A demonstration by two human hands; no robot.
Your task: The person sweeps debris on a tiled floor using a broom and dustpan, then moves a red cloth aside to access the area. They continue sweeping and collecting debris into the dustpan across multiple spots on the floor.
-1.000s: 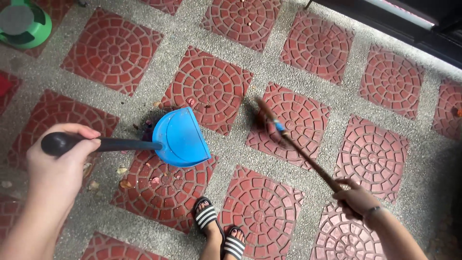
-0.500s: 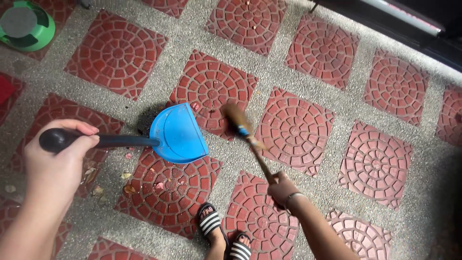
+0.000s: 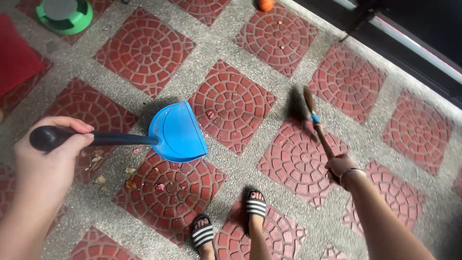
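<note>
Your left hand (image 3: 45,161) grips the dustpan (image 3: 177,131); your right hand (image 3: 340,166) grips the broom (image 3: 315,120). I think much sweeping is left; leaves (image 3: 113,175) lie beside the pan.

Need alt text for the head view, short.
Looking down, the left hand grips a blue dustpan by its long dark handle while the right hand holds a small broom over a floor of red tiles.

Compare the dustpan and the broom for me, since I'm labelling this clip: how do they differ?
The dustpan is bright blue with a broad scoop on a dark handle; the broom is a thin brown stick with a narrow brush. The dustpan lies near level, in the left hand; the broom slants, in the right hand. Both are long-handled.
</note>
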